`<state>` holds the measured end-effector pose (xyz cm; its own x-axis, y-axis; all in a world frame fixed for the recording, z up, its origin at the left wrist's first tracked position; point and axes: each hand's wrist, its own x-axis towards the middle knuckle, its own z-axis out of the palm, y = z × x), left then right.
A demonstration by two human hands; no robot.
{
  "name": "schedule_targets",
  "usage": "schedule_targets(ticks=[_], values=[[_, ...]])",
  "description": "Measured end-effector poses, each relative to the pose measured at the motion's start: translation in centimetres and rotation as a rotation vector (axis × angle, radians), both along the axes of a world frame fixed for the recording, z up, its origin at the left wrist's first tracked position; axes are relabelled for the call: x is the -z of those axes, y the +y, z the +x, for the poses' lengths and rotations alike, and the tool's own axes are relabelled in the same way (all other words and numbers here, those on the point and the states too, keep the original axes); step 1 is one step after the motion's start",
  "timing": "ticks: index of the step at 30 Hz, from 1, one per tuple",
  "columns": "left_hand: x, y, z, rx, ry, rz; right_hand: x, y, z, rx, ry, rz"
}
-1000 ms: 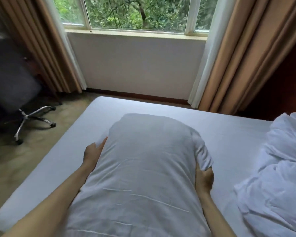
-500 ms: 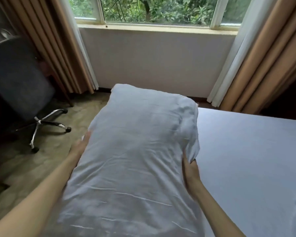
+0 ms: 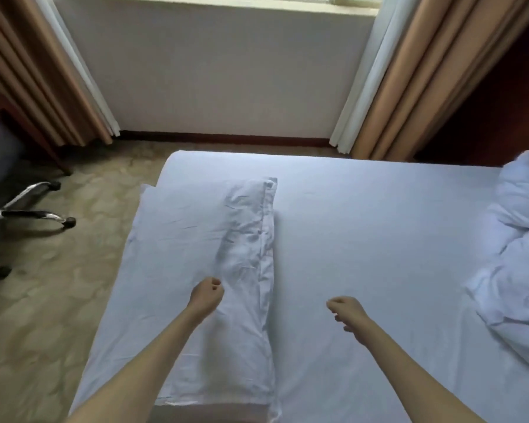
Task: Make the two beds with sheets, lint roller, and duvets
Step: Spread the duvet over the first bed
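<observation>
Soft daylight falls on a plain white wall below a pale window sill. Tan curtains with white sheer liners hang to either side, reaching a dark baseboard. On the mottled beige carpet at left stands an office chair's chrome wheeled base. Dark wood panelling fills the right corner.

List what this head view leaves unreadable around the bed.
- Duvet: cut off by the right edge, so its extent is unknown.
- Office chair: the seat is blurred and cut by the left edge; only the wheeled base is clear.
- Pillow: its near end is smeared at the bottom edge.
- Left hand: a fist over the pillow; contact cannot be told.
- Window sill: the top edge cuts off nearly all the glass above.
</observation>
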<state>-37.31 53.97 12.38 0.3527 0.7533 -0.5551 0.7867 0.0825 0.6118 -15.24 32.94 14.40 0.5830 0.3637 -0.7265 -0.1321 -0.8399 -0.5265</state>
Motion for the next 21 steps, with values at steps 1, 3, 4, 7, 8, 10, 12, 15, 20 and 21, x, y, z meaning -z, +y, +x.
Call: schedule_targets(ticks=[1,3,4,7,8,10,12,15,20,21], values=[[-0.7,-1.1,2.2,0.052,-0.019,0.012,-0.5,-0.9,1.2,0.038,-0.055,0.038],[-1.3,-3.2,6.8,0.148,-0.066,0.032,-1.5,-3.2,4.0,0.126,-0.165,0.09],[-1.5,-4.3,9.2,0.189,-0.08,0.033,-2.0,-4.6,5.5,0.174,-0.207,0.107],[-1.8,-8.2,16.7,0.301,-0.103,0.055,-3.0,-10.0,10.4,0.287,-0.305,0.152],[-2.0,-9.3,18.8,0.323,-0.114,0.058,-3.2,-11.6,11.9,0.313,-0.328,0.162],[-2.1,-13.0,24.0,0.392,-0.125,0.046,-3.3,-16.3,15.7,0.4,-0.364,0.173],[-1.8,-17.2,29.5,0.446,-0.136,0.025,-3.0,-21.5,20.0,0.473,-0.387,0.178],[-0.7,-23.8,38.4,0.502,-0.155,0.015,-1.8,-29.2,28.0,0.551,-0.395,0.179],[3.2,-36.4,53.6,0.548,-0.098,-0.025,0.8,-42.2,43.9,0.602,-0.4,0.136],[3.9,-39.0,56.4,0.579,-0.074,-0.05,1.1,-44.9,46.5,0.611,-0.403,0.108]])
